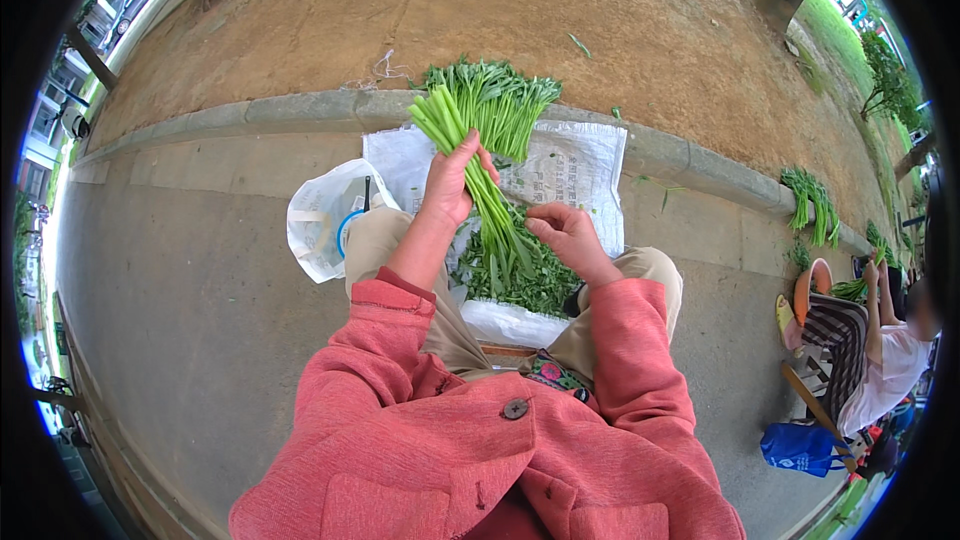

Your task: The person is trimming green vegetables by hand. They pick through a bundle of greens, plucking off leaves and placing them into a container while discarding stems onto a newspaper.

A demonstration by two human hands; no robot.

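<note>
My left hand (452, 180) is closed around a bunch of long-stemmed leafy greens (438, 118). Its pale green stems point up and away to the left, while the leafy ends hang down between my knees. Just right of those leaves, my right hand (573, 237) has thumb and fingers pinched together; whatever is in the pinch, if anything, cannot be made out. Below both hands lies a heap of loose green leaves (518, 285). Farther off, a row of the same greens (500, 105) rests across a white woven sack (590, 155) and the kerb.
A white plastic bag (313, 225) with a blue ring-shaped thing inside stands left of my knee. The stone kerb (290, 112) divides pavement from bare soil. At right, another person (890, 360) sits handling greens, near a blue bag (797, 448) and greens on the kerb (812, 205).
</note>
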